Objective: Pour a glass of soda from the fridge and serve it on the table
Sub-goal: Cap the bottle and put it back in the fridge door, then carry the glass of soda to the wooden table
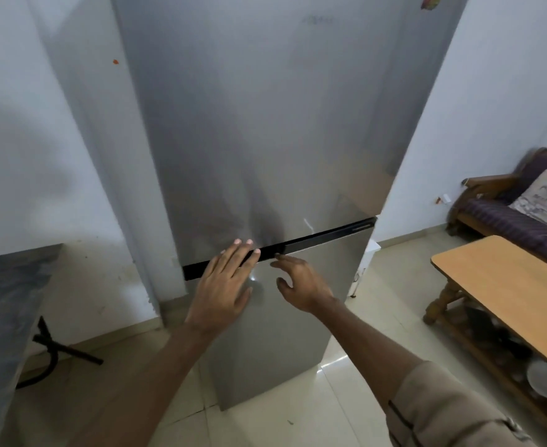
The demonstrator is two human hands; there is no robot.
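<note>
Both hands point(223, 285) point(301, 285) spread on closed fridge point(265, 124); table point(504, 285) right.

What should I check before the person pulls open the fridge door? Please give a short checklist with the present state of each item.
1. Both fridge doors closed: ok.
2. Left hand empty, fingertips at the black gap between the doors: ok.
3. Right hand empty, near the gap: ok.
4. Firm grip on a door edge: cannot tell.
5. Soda inside: cannot tell.
6. Wooden table top has free space: ok.
</note>
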